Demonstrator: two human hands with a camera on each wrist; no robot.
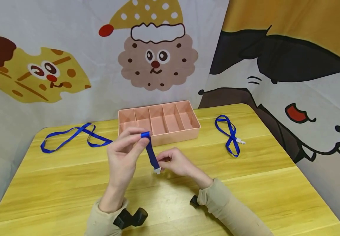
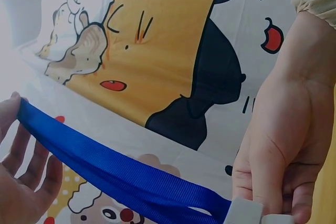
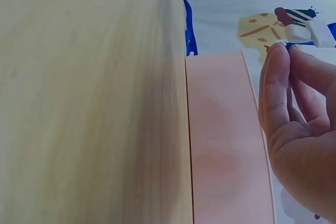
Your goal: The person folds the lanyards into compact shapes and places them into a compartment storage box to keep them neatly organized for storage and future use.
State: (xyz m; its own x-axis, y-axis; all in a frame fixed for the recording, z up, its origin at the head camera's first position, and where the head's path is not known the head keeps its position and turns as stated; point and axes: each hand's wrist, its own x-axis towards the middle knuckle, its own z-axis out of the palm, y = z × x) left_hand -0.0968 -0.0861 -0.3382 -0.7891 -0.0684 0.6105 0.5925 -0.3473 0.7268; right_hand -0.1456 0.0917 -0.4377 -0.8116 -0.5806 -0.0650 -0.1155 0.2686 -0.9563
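Observation:
A folded blue lanyard (image 1: pixel 152 154) is stretched between both hands, a white plastic clip (image 1: pixel 157 170) at its lower end. My left hand (image 1: pixel 124 155) pinches the lanyard's upper fold between thumb and fingers. Lower down, the right hand (image 1: pixel 177 163) pinches the strap beside the clip; in the right wrist view a bit of blue shows at its fingertips, next to the white clip (image 3: pixel 321 33). Seen from the left wrist, the blue strap (image 2: pixel 121 166) runs in layers from the left fingers to the clip by the right hand.
Behind the hands stands a pink box (image 1: pixel 172 135) with several compartments. A blue lanyard (image 1: pixel 66 141) lies looped at the left, and another blue lanyard (image 1: pixel 231 136) with a white clip lies crossed over at the right. Printed cloth (image 1: pixel 105 65) hangs behind the wooden table (image 1: pixel 246 196).

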